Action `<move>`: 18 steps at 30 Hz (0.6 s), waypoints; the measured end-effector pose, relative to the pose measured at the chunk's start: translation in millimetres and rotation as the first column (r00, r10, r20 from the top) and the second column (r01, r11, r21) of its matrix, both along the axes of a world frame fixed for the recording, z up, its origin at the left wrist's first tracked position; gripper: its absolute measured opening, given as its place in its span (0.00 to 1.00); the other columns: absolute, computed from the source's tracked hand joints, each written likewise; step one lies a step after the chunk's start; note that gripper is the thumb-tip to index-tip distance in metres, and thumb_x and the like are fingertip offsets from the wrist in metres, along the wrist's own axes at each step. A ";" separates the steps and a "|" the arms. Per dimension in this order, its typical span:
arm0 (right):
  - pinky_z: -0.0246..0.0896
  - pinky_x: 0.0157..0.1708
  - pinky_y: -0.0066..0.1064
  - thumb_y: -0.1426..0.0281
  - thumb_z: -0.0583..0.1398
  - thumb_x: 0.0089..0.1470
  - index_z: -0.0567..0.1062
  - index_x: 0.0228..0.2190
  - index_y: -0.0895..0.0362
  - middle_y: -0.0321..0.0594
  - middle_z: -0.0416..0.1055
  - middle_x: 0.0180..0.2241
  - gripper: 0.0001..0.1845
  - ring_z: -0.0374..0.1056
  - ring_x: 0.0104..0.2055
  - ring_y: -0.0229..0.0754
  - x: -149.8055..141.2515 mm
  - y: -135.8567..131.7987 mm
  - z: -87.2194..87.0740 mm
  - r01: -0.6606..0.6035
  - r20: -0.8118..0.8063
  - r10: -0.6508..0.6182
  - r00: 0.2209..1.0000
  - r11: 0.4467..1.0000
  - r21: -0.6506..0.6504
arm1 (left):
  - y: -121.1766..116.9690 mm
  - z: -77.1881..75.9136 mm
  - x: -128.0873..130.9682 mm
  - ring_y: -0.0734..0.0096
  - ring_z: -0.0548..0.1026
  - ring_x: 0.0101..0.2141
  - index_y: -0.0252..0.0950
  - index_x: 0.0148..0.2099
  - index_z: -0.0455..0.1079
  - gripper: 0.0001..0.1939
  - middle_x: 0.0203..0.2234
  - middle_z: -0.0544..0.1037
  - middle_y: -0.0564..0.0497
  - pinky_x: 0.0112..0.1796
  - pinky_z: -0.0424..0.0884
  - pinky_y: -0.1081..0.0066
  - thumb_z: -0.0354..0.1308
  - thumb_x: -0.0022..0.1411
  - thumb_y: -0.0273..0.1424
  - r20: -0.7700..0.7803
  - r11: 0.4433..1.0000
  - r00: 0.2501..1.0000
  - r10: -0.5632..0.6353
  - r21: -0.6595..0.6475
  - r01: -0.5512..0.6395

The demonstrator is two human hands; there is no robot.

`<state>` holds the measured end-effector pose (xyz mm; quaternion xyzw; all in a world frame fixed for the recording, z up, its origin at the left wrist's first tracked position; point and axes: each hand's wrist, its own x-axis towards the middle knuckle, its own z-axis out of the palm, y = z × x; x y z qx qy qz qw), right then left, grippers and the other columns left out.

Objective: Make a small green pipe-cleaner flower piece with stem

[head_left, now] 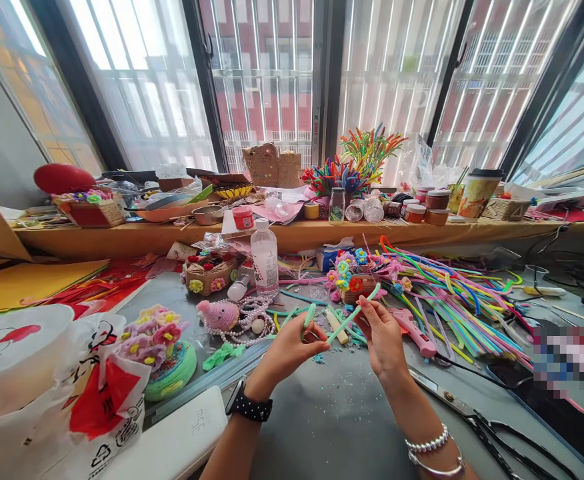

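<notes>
My left hand, with a black dotted watch on its wrist, pinches a bent pale-green pipe cleaner between thumb and fingers. My right hand, with bead bracelets on the wrist, grips a straight pale-green pipe cleaner that slants up toward a small flower basket. Both hands hover just above the grey table, a few centimetres apart. A pink glue gun lies right of my right hand.
A heap of coloured pipe cleaners spreads to the right. Scissors lie near my right forearm. A clear bottle, pearl beads, a pink knitted toy and a white plastic bag sit left. The window ledge holds jars and cups.
</notes>
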<state>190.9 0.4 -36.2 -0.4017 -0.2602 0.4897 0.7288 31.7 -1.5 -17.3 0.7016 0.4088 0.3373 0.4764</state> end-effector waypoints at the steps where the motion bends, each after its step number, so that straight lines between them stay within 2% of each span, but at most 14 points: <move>1: 0.58 0.26 0.23 0.64 0.65 0.30 0.68 0.22 0.58 0.30 0.66 0.23 0.15 0.60 0.23 0.30 0.0 0.0 0.2 0.001 -0.003 -0.001 1.000 1.000 -0.004 | 0.2 -0.3 -0.1 0.74 0.67 0.25 0.33 0.26 0.57 0.12 0.26 0.70 0.51 0.26 0.63 0.75 0.58 0.44 0.33 -0.003 1.000 1.000 0.006 0.009 -0.006; 7: 0.60 0.26 0.25 0.63 0.64 0.34 0.67 0.24 0.58 0.33 0.68 0.23 0.15 0.63 0.26 0.34 -0.4 -2.5 4.2 -0.108 -0.039 0.110 0.993 0.993 0.054 | 2.9 -1.9 0.3 0.75 0.67 0.23 0.35 0.23 0.50 0.16 0.22 0.71 0.53 0.25 0.62 0.75 0.57 0.44 0.32 0.058 0.997 0.996 0.072 -0.003 -0.072; 11: 0.57 0.24 0.21 0.64 0.62 0.37 0.66 0.27 0.57 0.30 0.64 0.19 0.14 0.60 0.22 0.29 -1.7 -3.7 4.5 -0.145 0.022 0.144 0.989 0.984 0.106 | 4.9 -0.7 -0.7 0.75 0.67 0.23 0.36 0.22 0.47 0.17 0.21 0.71 0.53 0.26 0.63 0.74 0.57 0.44 0.30 0.162 0.990 0.976 0.144 -0.031 -0.141; 15: 0.53 0.22 0.20 0.64 0.60 0.41 0.67 0.29 0.57 0.30 0.62 0.18 0.12 0.57 0.20 0.29 -4.3 -4.6 1.6 -0.158 0.254 0.112 0.961 0.973 0.169 | 5.1 3.0 -1.8 0.75 0.67 0.23 0.36 0.22 0.47 0.17 0.21 0.71 0.54 0.27 0.63 0.73 0.57 0.44 0.31 0.205 0.973 0.953 0.225 0.012 -0.232; 18: 0.50 0.21 0.21 0.64 0.58 0.43 0.69 0.28 0.58 0.32 0.61 0.17 0.11 0.56 0.21 0.30 -6.0 -6.4 0.1 -0.177 0.489 0.080 0.869 0.972 0.155 | 4.5 5.0 -1.9 0.74 0.68 0.25 0.36 0.22 0.50 0.15 0.23 0.71 0.53 0.29 0.64 0.73 0.57 0.45 0.31 0.205 0.955 0.941 0.268 0.073 -0.287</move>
